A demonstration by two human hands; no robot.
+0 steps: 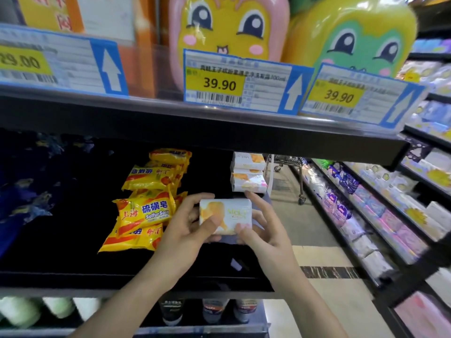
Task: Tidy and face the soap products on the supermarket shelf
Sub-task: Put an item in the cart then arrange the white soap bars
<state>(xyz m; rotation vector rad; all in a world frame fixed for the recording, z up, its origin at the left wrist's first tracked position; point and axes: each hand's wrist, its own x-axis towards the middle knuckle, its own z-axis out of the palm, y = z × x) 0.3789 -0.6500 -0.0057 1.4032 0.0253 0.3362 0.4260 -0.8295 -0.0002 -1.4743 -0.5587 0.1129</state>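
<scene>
— What is seen nearest to the camera?

— Two bare forearms are seen, raised from the bottom edge toward the dark shelf [73,276]. One white soap bar [225,215] is grasped by both hands together. The left hand [185,230] is closed on its left end, with the thumb pressed on the glossy front. The right hand [258,228] is closed on its right end, with the fingers curled behind it.

— How is the bar described?

— It is a small rectangular block in shiny white wrapping, with a soft orange picture and pale lettering. It is held flat-faced to the camera, above the front part of the shelf, near the right end.

— What is placed around it?

— Just behind it, a stack of white soap bars [247,175] of the same wrapping is seen against the right end of the shelf. On the left of the hands, yellow sulfur soap packets [144,211] are piled loosely. Their plastic film is crinkled, with red and blue print, and the packets are tilted at different angles.

— And above and below?

— On the shelf above, blue-framed price tags [240,84] with yellow fields are fixed at the edge, and rounded cartoon-faced containers [227,30] stand behind them. Below, dark bottle caps [170,311] are visible, though blurred.
</scene>
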